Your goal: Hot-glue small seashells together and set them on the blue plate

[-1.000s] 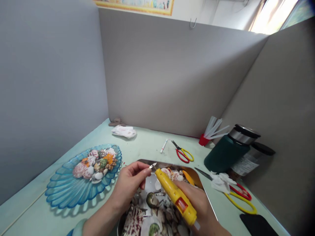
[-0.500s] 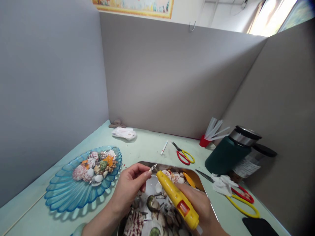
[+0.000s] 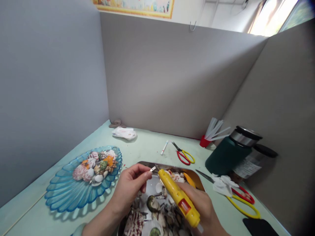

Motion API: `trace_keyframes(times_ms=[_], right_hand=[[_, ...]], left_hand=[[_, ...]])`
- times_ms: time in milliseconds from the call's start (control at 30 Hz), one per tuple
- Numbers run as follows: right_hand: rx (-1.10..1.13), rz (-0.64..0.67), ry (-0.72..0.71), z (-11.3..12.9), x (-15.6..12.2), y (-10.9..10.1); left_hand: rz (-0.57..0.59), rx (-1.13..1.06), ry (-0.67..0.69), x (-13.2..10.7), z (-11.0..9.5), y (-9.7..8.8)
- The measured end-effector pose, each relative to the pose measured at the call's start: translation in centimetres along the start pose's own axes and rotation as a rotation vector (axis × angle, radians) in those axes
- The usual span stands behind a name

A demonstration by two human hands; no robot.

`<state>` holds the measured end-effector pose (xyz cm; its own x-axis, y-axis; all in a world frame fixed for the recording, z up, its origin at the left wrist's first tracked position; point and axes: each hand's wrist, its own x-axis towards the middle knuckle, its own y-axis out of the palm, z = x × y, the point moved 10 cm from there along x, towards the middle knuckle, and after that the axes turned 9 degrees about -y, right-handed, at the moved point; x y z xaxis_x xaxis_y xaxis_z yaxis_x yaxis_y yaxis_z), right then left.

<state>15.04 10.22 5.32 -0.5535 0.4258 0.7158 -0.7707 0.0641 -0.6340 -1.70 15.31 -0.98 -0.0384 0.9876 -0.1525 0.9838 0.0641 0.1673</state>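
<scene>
left hand (image 3: 129, 187): thumb+forefinger pinched shut on small pale sliver (image 3: 153, 169), held over far rim of steel tray (image 3: 145, 163), just beside gun nozzle | right hand (image 3: 203, 207): fist closed round yellow glue gun (image 3: 179, 197) | sliver looks light, thin, stiff, probably brittle: grip near end, light pinch | shells (image 3: 152, 204) in tray below; blue plate (image 3: 59, 200) left

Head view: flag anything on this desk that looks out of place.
A crumpled white tissue lies draped over the large red-and-yellow scissors at the right, hiding where the blades meet the handles. Otherwise nothing looks spilled or damaged.
</scene>
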Motion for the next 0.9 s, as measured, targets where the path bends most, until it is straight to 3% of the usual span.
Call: trace_keyframes(times_ms=[500, 900], right_hand=[[-0.061, -0.019, -0.031, 0.62, 0.28, -0.12], [-0.024, -0.023, 0.026, 0.03, 0.07, -0.07]], left_hand=[[0.004, -0.014, -0.002, 0.06, -0.04, 0.03], [-0.004, -0.006, -0.001, -0.05, -0.26, -0.02]])
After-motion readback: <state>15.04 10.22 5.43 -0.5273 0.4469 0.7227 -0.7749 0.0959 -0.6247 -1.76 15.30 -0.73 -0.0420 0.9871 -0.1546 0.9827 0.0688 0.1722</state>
